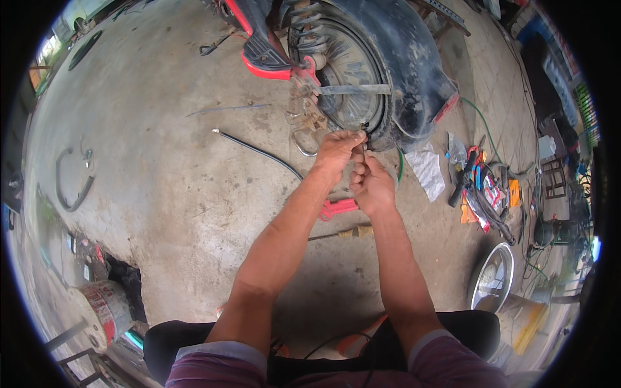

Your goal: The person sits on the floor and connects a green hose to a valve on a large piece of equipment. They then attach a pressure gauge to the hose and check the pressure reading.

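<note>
Both my hands meet at the lower edge of a dusty wheel (352, 103) on a red and black vehicle. My left hand (337, 152) is closed in a pinch beside the black tire (380, 123). Just below it, my right hand (374, 185) also pinches, fingertips close to the left ones. Something small and thin shows between the fingers, too small to name. Beneath my wrists lie a red tool part (339, 208) and a thin rod with a yellowish-brown handle (356, 231). A black hose (262, 154) with a metal end runs along the floor behind my left forearm.
The dark fender (414, 77) curves over the wheel. To the right lie a crumpled white sheet (426, 170), a pile of tools and packets (482, 194), and a round metal basin (482, 294). At left are a curved tube (59, 187), a bucket (107, 317) and a hole (126, 278).
</note>
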`<state>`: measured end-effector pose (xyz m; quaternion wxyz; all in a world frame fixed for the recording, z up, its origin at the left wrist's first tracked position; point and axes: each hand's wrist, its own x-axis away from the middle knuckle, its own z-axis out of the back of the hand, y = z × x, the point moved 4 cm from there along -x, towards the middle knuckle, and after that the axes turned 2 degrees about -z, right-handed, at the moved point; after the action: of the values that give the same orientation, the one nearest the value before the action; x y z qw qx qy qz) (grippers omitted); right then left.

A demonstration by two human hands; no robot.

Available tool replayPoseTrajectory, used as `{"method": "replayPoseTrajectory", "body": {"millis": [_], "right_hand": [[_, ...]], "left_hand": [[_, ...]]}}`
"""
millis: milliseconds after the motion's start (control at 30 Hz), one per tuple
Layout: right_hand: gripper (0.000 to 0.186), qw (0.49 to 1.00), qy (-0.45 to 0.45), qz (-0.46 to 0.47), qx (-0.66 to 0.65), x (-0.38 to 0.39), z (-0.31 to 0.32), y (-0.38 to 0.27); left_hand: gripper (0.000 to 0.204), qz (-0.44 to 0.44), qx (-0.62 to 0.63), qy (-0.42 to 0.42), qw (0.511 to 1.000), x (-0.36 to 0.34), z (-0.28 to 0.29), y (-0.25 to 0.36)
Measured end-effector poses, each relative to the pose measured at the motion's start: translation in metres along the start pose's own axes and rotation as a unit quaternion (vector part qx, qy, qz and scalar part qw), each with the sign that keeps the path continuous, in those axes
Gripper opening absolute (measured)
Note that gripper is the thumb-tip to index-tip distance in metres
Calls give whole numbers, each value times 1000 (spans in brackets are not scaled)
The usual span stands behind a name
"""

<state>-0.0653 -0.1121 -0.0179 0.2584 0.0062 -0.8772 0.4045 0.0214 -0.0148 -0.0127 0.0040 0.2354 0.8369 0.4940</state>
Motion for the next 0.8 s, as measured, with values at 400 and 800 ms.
{"method": "replayPoseTrajectory", "body": {"millis": [400,800], "right_hand": [[31,998,43,-1,37,4,-6,-3],[21,999,35,7,38,5,-8,-3]], "left_hand": [[21,0,-1,-4,1000,0,1,-1],[20,32,3,-23,999,-4,6,-5]]}}
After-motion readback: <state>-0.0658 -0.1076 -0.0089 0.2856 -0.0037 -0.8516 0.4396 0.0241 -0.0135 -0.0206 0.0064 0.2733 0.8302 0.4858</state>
